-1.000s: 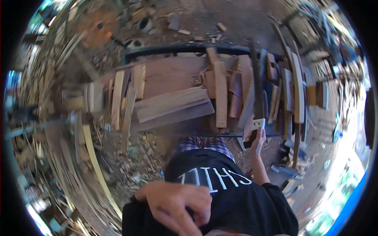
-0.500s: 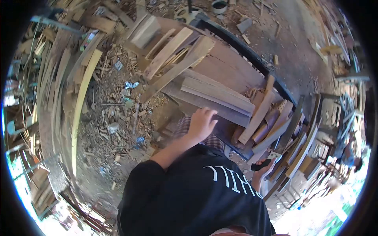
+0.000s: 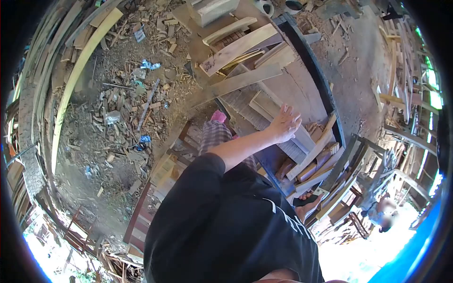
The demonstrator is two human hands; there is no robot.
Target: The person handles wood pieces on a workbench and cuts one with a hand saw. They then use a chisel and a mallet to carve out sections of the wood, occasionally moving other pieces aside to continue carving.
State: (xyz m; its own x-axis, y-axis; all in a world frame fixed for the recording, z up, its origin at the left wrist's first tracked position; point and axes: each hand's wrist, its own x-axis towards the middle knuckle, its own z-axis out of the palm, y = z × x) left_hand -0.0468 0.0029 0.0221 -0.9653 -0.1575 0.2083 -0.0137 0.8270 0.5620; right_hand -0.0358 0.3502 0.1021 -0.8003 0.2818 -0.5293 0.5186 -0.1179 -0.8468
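My left hand reaches across the workbench, palm down, its fingers apart and slightly bent. Beneath it lies a stack of brown planks, and the hand overlaps the upper plank in this view. Low on the right, my right hand is closed around a tool with a black grip and a pale plate at its end. The rest of that tool blends in with the boards beside it, so I cannot tell its kind. Leaning wood strips stand at the bench's right end, between the two hands.
More boards lie across the far part of the bench, which has a dark raised edge. Wood scraps and litter cover the ground at left. A long yellowish board lies beyond. Another person is in the background at right.
My left hand has moved forward and to the right, over the planks, and its fingers have spread. The view has turned; my right hand still grips the black-handled tool.
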